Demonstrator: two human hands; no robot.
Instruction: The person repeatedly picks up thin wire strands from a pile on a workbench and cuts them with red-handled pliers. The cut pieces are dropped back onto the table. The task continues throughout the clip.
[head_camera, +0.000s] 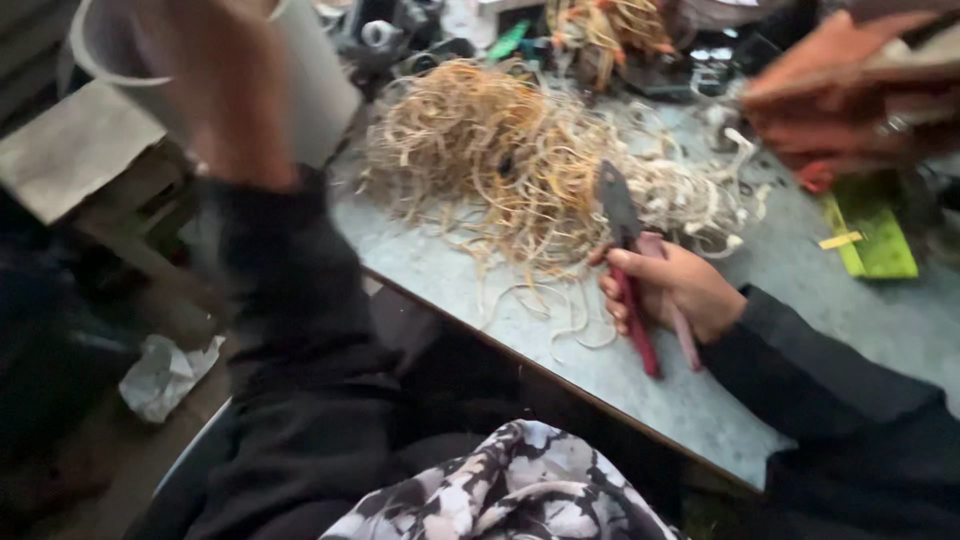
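Two hands work: the right hand (672, 290), right of centre, is clenched around red-handled pliers (632, 262) beside a tangled heap of tan strips (510, 160) on the grey table (800, 300); the left hand (225, 90), upper left, grips a pale plastic tub (310, 80).

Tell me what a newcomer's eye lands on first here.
First, the big tangled heap of pale tan strips piled mid-table on the grey tabletop. Next, the right hand gripping red-handled pliers just in front of that heap, near the table's edge. At upper left, the blurred left hand is raised against a pale cylindrical container; another person's hand shows at upper right.
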